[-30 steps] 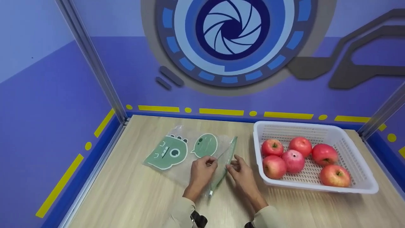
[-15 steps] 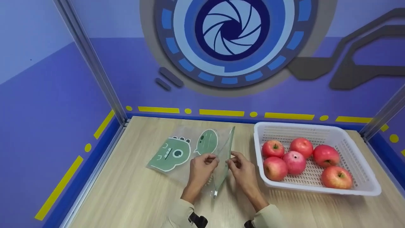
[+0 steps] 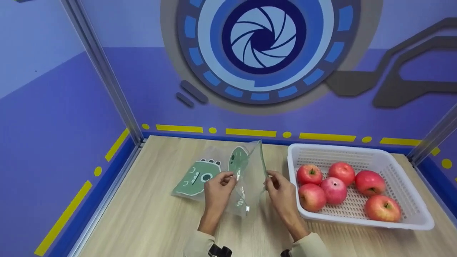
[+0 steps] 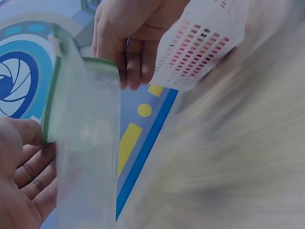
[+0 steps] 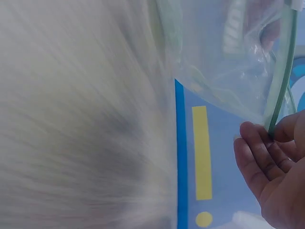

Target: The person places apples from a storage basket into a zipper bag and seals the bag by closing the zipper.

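Observation:
A clear zip bag point(image 3: 251, 178) printed with a green cartoon monster stands partly raised off the table, its mouth spread apart between the two hands. My left hand point(image 3: 218, 189) pinches the near-left edge of the mouth between thumb and fingers. On the other side, my right hand point(image 3: 282, 192) pinches the green-edged rim. The left wrist view shows the green rim of the bag point(image 4: 86, 119) with a gap between its two sides. In the right wrist view, the thumb and fingers of the right hand point(image 5: 281, 167) close on the green strip. A small white slider sits at the bag's near corner.
A white perforated basket point(image 3: 410, 192) holding several red apples point(image 3: 334, 190) stands right of the right hand. Below both hands lies the light wooden table point(image 3: 142, 214). A blue-purple printed wall point(image 3: 250, 114) closes off the back, with metal posts at the corners.
The right hand has taken hold of the bag's rim. Both hands have drawn apart, so the bag's mouth has widened and its rim has lifted. The view has tilted slightly upward.

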Tool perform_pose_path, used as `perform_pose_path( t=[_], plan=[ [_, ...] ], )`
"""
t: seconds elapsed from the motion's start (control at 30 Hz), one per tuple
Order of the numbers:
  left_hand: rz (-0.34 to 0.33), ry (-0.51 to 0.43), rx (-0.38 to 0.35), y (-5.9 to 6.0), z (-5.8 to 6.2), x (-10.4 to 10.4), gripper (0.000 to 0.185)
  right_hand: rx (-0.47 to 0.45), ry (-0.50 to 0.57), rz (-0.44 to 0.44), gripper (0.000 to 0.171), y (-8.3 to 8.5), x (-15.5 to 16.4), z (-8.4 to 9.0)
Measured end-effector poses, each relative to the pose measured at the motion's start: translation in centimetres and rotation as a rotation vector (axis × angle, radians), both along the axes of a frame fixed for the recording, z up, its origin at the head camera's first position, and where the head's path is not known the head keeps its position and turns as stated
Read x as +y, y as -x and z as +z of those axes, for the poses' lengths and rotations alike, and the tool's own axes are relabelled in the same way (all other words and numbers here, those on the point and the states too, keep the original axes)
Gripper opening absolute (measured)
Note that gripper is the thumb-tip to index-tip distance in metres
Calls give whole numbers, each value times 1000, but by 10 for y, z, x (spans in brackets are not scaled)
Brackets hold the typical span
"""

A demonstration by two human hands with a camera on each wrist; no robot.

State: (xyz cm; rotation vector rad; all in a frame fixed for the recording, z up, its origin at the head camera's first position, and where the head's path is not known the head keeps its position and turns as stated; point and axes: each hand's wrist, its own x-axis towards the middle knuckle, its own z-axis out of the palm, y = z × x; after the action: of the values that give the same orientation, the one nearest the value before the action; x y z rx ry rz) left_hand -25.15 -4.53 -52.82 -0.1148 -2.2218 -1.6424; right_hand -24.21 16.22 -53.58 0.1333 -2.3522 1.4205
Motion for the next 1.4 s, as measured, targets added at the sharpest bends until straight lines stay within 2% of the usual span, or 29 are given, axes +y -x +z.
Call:
perform_pose_path(
  t=[0.17,0.4,0.57,0.7,0.9,1.13,1.4],
  plan=[
    [73,-9,63,1,-2,-8,10,60,-37,-8,23,1,3,4],
    [109,-5,123,3,-1,-14,11,90,-57,-50,19,4,12,14],
    [147,-8,146,0,2,-21,10,67,-48,-42,17,5,20,16],
    [153,-5,167,2,5,-28,8,27,-17,-38,17,7,24,18],
    [154,-14,168,5,7,-39,6,-30,41,-22,17,8,28,20],
    [166,-40,143,3,4,-45,5,-90,124,-24,18,8,29,21],
    [223,-66,112,5,5,-47,4,-69,211,-25,18,7,31,20]
  ],
)
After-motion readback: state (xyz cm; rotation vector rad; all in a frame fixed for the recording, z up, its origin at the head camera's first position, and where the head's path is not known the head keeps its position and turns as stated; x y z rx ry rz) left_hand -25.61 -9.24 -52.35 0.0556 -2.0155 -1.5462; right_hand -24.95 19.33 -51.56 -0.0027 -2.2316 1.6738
